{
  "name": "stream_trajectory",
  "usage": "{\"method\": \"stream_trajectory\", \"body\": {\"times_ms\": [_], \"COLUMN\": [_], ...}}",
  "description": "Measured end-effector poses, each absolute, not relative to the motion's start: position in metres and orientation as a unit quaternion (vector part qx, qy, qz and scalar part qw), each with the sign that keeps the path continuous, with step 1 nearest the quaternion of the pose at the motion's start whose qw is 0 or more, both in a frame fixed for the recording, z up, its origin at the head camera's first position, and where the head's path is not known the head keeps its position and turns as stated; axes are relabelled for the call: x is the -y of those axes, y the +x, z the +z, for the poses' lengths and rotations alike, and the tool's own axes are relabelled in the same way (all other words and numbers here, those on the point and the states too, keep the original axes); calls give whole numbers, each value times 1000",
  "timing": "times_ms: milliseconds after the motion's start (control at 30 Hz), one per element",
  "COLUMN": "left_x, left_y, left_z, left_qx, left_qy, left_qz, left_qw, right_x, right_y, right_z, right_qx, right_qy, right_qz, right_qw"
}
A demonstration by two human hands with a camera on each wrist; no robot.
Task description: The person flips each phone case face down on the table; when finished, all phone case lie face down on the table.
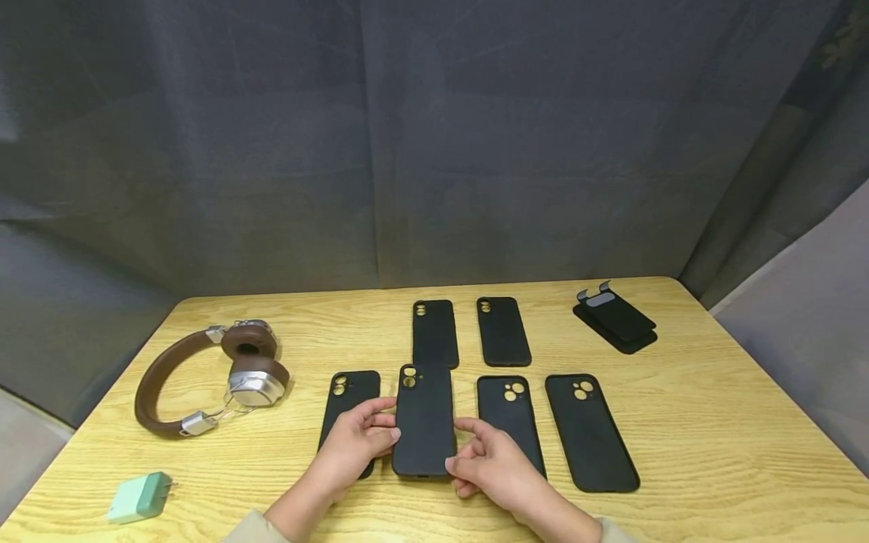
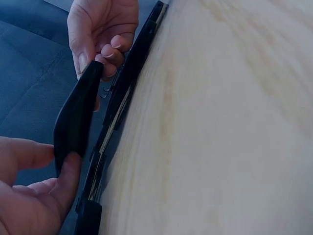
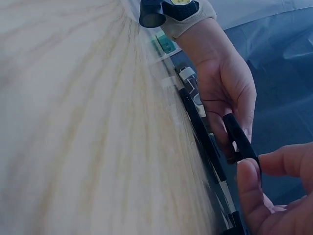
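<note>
A black phone case (image 1: 424, 422) with a camera cutout at its top left is held up off the table between both hands, back side toward me. My left hand (image 1: 354, 441) pinches its left edge, and my right hand (image 1: 494, 464) pinches the lower right edge. In the left wrist view the phone case (image 2: 78, 115) appears edge-on above the table. Partly behind my left hand lies another black case (image 1: 353, 392). Beside my right hand is a case with its inside up (image 1: 512, 418), its lower part hidden by that hand.
Two black cases, a left one (image 1: 434, 332) and a right one (image 1: 504, 332), lie farther back. Another case (image 1: 592, 434) is at right. Black flat pieces with hooks (image 1: 616, 317) lie back right. Brown headphones (image 1: 166, 377) and a green charger (image 1: 139, 498) are at left.
</note>
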State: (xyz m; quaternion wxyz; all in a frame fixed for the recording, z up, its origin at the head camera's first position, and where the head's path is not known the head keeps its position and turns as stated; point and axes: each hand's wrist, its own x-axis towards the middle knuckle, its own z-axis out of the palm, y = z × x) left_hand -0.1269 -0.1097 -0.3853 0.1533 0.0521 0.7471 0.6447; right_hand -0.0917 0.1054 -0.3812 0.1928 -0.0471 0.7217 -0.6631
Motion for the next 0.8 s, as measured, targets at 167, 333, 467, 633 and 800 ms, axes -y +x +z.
{"method": "stream_trajectory", "body": {"times_ms": [167,333,467,633,800], "left_x": [109,108,106,102,97], "left_y": [-125,-125,-125,-124,-124], "left_z": [-387,-387,-385,-379,-375], "left_qx": [-770,-790,-809,-842,-873], "left_qy": [59,62,65,74,87], "left_qz": [618,593,566,517,461], "left_qw": [146,146,144,136,136], "right_x": [-105,-104,-103,-103,-102], "right_y": [-92,-92,-93,-92,-93], "right_z": [-381,-380,-381,-381,-380], "right_qx": [-727,-730,-740,-766,-806], "right_qy": [-43,-36,-28,-22,-24], "right_qz": [-656,-652,-640,-609,-559], "right_qw": [200,203,207,203,194]}}
